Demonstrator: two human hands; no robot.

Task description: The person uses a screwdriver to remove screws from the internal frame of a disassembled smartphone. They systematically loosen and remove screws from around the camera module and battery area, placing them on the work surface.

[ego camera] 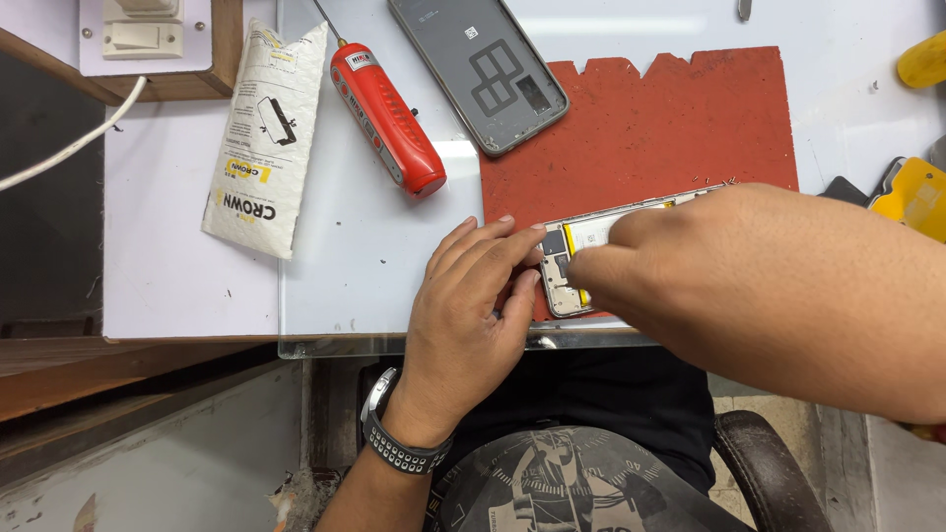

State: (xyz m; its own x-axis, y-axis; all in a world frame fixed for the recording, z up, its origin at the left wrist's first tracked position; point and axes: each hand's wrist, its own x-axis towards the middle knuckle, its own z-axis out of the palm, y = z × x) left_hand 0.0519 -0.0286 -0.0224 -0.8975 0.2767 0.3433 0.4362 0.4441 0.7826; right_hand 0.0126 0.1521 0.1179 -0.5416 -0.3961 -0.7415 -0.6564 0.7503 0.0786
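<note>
— Head view, hands first?
— Left hand flat, fingers spread, fingertips pressing the near end of an opened phone. Right hand pinched together over the phone's middle, hiding most of it; gripping anything, cannot tell.
— Underneath?
— Red mat, lying on a white glass-topped bench.
— Further out?
— Grey back cover at the mat's far corner, red electric screwdriver just left of it, white pouch beyond. Yellow tools at the right edge, wall switch top left.
</note>
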